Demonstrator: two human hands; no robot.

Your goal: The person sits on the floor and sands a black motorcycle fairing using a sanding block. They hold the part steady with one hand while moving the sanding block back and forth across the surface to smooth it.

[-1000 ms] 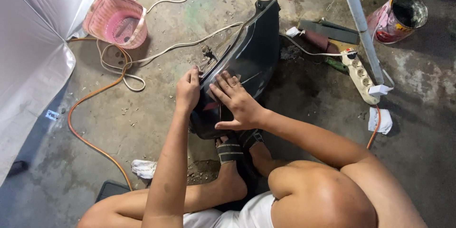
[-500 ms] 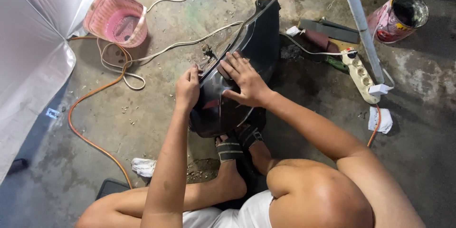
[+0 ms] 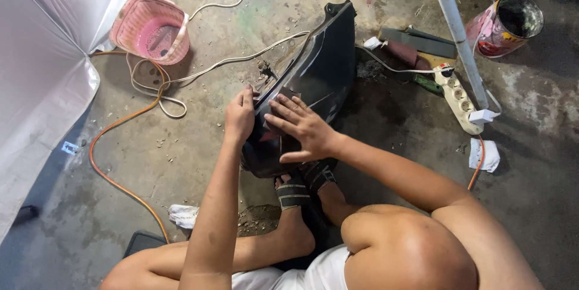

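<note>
So, biggest thing first: one white sheet [image 3: 42, 66] fills the left side, over a bare concrete floor [image 3: 181, 193]. Middle of the shot is one black panel [image 3: 319, 66], a glossy curved plastic piece propped on the floor, its near end just above the person's sandalled feet. It looks like hand work on its surface, rubbing or sanding maybe; the far half looks evenly shiny and the near end has a dull or reddish patch under the fingers, so my guess is that part is the bit left. Can't really tell how much is done.

Left hand [image 3: 240, 118] is curled around the panel's left edge, gripping it. Right hand [image 3: 301, 130] lies flat on the panel, fingers spread; if there's anything under the palm, I can't see it.

Counting the rest: one grey pole [image 3: 455, 30] on the right, one pink basket [image 3: 151, 29], one paint can [image 3: 506, 24], one power strip [image 3: 458, 94], one orange cable [image 3: 120, 139], one white cord [image 3: 199, 73], two white rags [image 3: 482, 154].
</note>
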